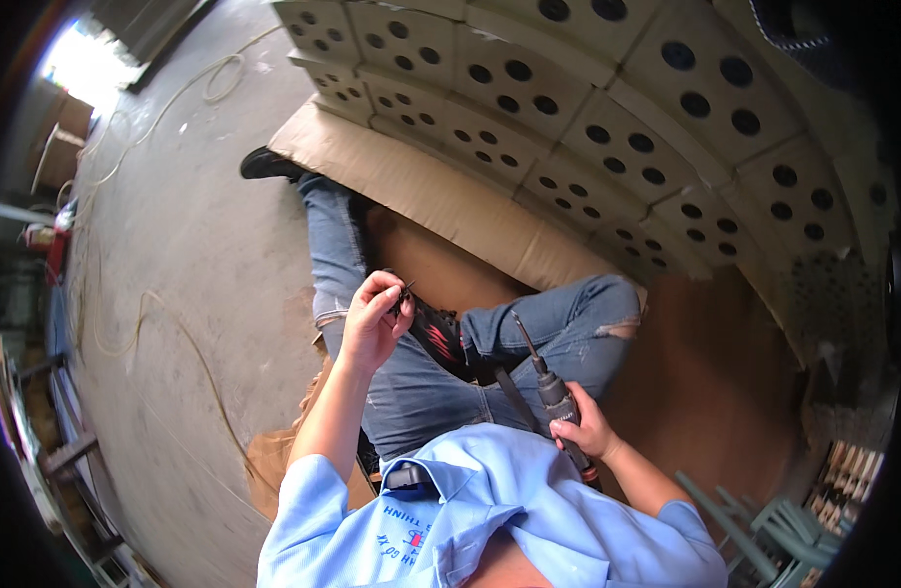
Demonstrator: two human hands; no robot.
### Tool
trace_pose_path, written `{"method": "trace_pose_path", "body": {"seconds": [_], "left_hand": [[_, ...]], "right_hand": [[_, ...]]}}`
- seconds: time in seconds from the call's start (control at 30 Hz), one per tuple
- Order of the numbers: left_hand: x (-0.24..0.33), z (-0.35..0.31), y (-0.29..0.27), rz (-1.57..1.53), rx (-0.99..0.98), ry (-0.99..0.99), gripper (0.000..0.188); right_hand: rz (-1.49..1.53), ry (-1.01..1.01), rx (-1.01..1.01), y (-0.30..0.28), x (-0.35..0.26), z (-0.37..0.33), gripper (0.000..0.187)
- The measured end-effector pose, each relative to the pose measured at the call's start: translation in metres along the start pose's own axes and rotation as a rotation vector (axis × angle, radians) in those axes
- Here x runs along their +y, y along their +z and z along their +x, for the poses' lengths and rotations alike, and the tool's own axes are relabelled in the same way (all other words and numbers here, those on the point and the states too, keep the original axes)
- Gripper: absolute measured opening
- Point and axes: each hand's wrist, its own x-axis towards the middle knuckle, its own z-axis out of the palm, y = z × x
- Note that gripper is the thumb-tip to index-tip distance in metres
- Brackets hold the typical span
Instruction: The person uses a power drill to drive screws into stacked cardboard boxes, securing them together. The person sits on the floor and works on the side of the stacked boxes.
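Sitting on flattened cardboard (440,196) beside stacked perforated panels (607,127), a person in jeans pinches small dark screws (405,291) between the closed fingers of the left hand (372,318), raised over the left knee. To the right, the right hand (585,428) is wrapped shut around a power screwdriver (553,397), its bit pointing up and away. The screws look tiny, stiff and easily dropped, best pinched at the shank; the driver looks heavy, held by its body.
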Motion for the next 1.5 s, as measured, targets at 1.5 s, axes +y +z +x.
{"method": "trace_pose_path", "body": {"seconds": [1.5], "left_hand": [[-0.003, 0.004, -0.034, -0.171, 0.05, -0.084, 0.022]], "right_hand": [[-0.464, 0.489, -0.279, 0.065, -0.02, 0.158, 0.056]]}}
